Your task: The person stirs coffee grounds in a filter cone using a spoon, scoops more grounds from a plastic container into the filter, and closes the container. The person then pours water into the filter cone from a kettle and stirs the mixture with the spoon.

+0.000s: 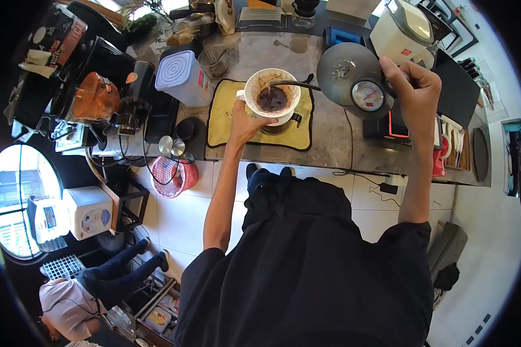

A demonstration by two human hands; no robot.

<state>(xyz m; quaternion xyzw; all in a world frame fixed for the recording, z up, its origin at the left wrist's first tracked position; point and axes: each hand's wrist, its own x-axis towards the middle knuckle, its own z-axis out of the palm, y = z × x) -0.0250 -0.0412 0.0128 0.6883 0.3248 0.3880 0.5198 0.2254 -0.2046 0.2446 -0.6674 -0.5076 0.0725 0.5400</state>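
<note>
My right hand [414, 87] is closed around the handle of a dark gooseneck kettle [342, 63] with a round dial thermometer [367, 95] on its lid. The kettle's thin spout [298, 84] reaches over a white coffee dripper [296, 99]. Inside the dripper, a stained paper filter [285, 77] holds dark wet coffee [272, 100]. My left hand [248, 122] grips the dripper's near left side, thumb along its base. Below the dripper a glass server [276, 129] is partly hidden; it stands on a yellow cloth [223, 127] with a black border.
Left of the cloth are a lidded plastic container [185, 78], a glass cup [213, 62] and a coffee grinder [98, 95]. A white canister [400, 32] stands back right. A pink basket [173, 176] sits on the floor. Another person [75, 303] is at lower left.
</note>
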